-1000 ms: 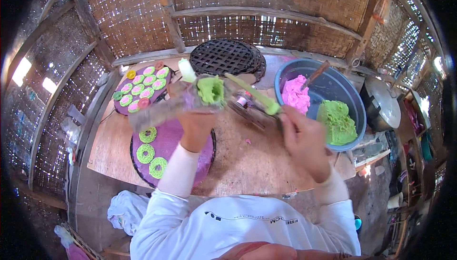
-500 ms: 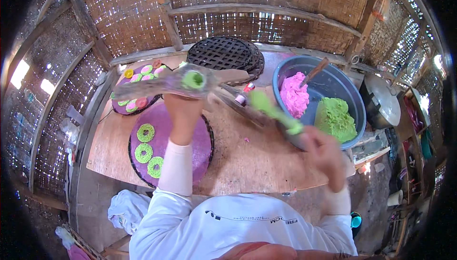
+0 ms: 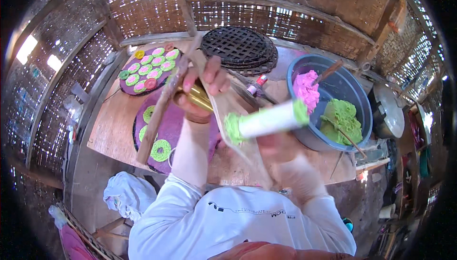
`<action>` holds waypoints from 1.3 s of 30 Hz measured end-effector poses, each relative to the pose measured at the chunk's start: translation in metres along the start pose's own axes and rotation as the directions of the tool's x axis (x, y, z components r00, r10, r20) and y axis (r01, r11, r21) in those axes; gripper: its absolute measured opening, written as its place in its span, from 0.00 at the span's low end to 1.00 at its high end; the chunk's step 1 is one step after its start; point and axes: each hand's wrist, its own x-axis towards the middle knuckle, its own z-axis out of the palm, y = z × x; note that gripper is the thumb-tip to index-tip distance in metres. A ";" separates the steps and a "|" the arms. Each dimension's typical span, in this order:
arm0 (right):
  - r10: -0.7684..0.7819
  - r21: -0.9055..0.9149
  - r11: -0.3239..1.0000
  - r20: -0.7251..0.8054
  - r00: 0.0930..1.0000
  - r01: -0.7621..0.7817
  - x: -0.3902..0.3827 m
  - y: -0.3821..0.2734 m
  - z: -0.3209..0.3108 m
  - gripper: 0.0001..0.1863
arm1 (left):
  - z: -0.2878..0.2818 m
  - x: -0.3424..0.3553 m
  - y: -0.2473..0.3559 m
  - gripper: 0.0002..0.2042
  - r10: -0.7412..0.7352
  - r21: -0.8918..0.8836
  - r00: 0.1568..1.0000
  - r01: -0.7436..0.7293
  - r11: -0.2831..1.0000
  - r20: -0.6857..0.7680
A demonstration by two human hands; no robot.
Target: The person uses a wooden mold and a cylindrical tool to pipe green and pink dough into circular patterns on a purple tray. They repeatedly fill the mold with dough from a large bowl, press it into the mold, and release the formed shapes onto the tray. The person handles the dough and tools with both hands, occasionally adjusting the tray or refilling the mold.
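My left hand is wrapped round a wooden press with a brass cylinder and a long wooden bar. Alongside it slants a pale wooden board. A white cylinder, smeared with green dough at both ends, lies across the board's right side. My right hand is blurred just below that cylinder; its grip cannot be made out. Left of the press, green dough rings lie on a round purple mat. A blue-grey tub holds pink dough and green dough.
Several green-and-pink rings sit on a second round mat at the far left. Black lattice trays are stacked at the back. One stick stands by the pink dough, another rests in the green. A lidded pot stands beyond the tub.
The green-smeared stick has left my right hand and rests in the green dough. My left hand has tipped the press, showing its brass cylinder. The white cylinder has come into view beside it.
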 end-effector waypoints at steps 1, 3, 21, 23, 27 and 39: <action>0.100 0.307 0.939 0.195 0.976 -0.157 0.016 0.011 0.020 0.44 | -0.001 0.000 -0.001 0.17 -0.008 -0.007 0.999 0.008 1.000 0.031; 0.040 0.629 0.633 0.555 0.831 -0.451 0.036 0.038 0.039 0.53 | -0.010 -0.008 -0.001 0.20 -0.026 -0.031 0.996 0.028 0.999 0.085; -0.257 -0.851 0.450 0.168 0.952 0.271 0.059 -0.024 0.069 0.49 | 0.128 -0.086 0.095 0.17 0.097 0.551 0.872 0.386 -0.740 -0.480; -0.190 -0.895 0.325 0.254 0.948 0.305 0.061 -0.026 0.076 0.50 | 0.137 -0.084 0.097 0.16 0.065 0.498 0.857 0.358 -0.790 -0.512; -0.041 -0.918 0.250 0.307 0.951 0.307 0.065 -0.014 0.082 0.48 | 0.136 -0.108 0.085 0.16 0.099 0.489 0.801 0.453 -0.746 -0.591; 0.616 -0.648 0.640 0.113 0.779 -0.413 0.088 0.017 0.043 0.46 | 0.098 -0.154 0.088 0.29 0.332 0.493 0.508 0.860 -0.136 -0.795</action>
